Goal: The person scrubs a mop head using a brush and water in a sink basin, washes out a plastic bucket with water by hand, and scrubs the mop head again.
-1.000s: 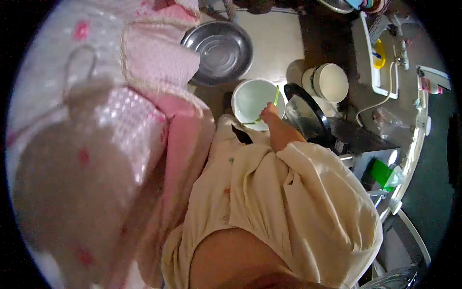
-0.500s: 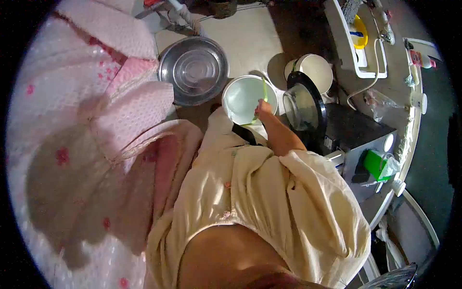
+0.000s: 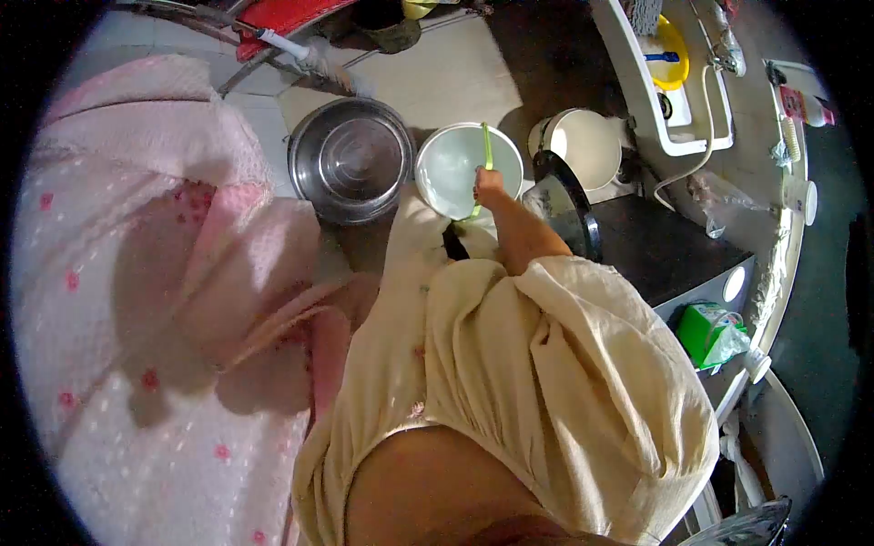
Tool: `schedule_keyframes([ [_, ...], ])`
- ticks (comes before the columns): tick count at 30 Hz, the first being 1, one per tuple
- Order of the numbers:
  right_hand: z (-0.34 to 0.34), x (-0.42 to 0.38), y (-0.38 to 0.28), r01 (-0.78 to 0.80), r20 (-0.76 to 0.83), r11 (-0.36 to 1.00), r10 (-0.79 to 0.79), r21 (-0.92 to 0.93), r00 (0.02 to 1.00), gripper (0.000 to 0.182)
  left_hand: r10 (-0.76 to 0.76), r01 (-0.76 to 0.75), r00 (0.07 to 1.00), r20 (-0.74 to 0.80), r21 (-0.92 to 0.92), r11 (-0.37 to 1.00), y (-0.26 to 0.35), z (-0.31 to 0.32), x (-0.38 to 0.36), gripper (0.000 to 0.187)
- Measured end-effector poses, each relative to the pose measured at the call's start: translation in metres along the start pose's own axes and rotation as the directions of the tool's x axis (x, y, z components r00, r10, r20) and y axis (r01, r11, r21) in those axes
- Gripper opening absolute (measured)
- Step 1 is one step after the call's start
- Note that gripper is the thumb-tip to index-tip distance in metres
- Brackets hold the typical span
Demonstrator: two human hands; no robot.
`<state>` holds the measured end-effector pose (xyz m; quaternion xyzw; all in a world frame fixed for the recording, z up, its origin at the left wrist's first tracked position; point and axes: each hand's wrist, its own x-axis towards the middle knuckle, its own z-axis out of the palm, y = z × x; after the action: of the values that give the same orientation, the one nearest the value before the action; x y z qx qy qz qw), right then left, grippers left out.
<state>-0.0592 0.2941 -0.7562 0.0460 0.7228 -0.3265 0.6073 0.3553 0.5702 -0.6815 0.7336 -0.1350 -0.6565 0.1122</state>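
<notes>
Green handle spans the white bucket; right hand grips it.

My right hand is on the handle of the bucket in front of me. A basin sits just left of the bucket. Another pail is on the right. Farther right is the sink, with a bowl in it. A blanket lies at my left.

Apparently a home: pink flowered bedding lies near a metal basin, white sink opposite.
</notes>
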Motion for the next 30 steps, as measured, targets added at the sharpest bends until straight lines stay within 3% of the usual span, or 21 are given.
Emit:
schedule_keyframes([
  [1, 0.001, 0.003, -0.01, 0.042, 0.037, 0.998, -0.043, 0.046, 0.998, 0.025, 0.0, 0.0, 1.0, 0.007, 0.0, 1.0, 0.01, 0.0, 0.008, 0.041],
  [4, 0.014, 0.052, -0.04, 0.088, -0.082, 0.995, -0.083, 0.05, 0.993, 0.024, 0.011, -0.011, 0.999, 0.053, -0.002, 1.0, 0.046, 0.003, 0.042, 0.041],
  [6, 0.019, 0.054, -0.071, 0.126, -0.013, 0.99, -0.126, 0.067, 0.992, 0.024, 0.017, -0.017, 0.996, 0.083, -0.001, 1.0, 0.072, 0.005, 0.065, 0.041],
  [8, 0.028, 0.062, -0.113, 0.071, -0.095, 0.997, -0.071, -0.001, 0.993, 0.023, 0.034, -0.034, 0.995, 0.096, -0.004, 0.999, 0.105, 0.008, 0.079, 0.04],
  [10, 0.014, 0.064, -0.138, 0.129, 0.055, 0.987, -0.134, 0.098, 0.989, 0.022, 0.057, -0.058, 0.993, 0.108, 0.008, 0.998, 0.142, 0.01, 0.088, 0.04],
  [11, 0.017, 0.068, -0.153, 0.077, -0.044, 0.987, -0.072, 0.142, 0.996, 0.02, 0.068, -0.07, 0.991, 0.115, 0.021, 0.997, 0.162, 0.012, 0.091, 0.04],
  [17, 0.021, 0.074, -0.213, 0.099, -0.142, 0.953, -0.06, 0.287, 0.988, 0.023, 0.144, -0.143, 0.977, 0.16, -0.016, 0.99, 0.255, 0.011, 0.125, 0.04],
  [18, 0.019, 0.081, -0.223, 0.12, -0.182, 0.957, -0.073, 0.264, 0.981, 0.024, 0.162, -0.156, 0.972, 0.168, -0.047, 0.987, 0.26, 0.006, 0.136, 0.04],
  [19, 0.017, 0.091, -0.225, 0.08, -0.146, 0.93, -0.029, 0.358, 0.989, 0.025, 0.189, -0.164, 0.964, 0.189, -0.144, 0.976, 0.259, 0.002, 0.148, 0.04],
  [21, 0.016, 0.109, -0.246, 0.075, -0.136, 0.939, -0.031, 0.337, 0.99, 0.027, 0.251, -0.132, 0.935, 0.252, -0.409, 0.903, 0.263, 0.003, 0.164, 0.04],
  [24, 0.019, 0.151, -0.266, 0.054, -0.126, 0.94, -0.012, 0.338, 0.992, 0.032, 0.151, -0.159, 0.98, 0.132, 0.055, 0.986, 0.331, 0.055, 0.124, 0.04],
  [26, 0.014, 0.171, -0.272, 0.019, -0.085, 0.982, -0.003, 0.189, 0.996, 0.022, 0.12, -0.139, 0.984, 0.13, 0.153, 0.978, 0.364, 0.074, 0.114, 0.04],
  [30, 0.016, 0.198, -0.301, -0.017, -0.222, 0.977, 0.066, 0.214, 0.973, 0.022, 0.073, -0.113, 0.987, 0.143, 0.29, 0.95, 0.435, 0.096, 0.117, 0.04],
])
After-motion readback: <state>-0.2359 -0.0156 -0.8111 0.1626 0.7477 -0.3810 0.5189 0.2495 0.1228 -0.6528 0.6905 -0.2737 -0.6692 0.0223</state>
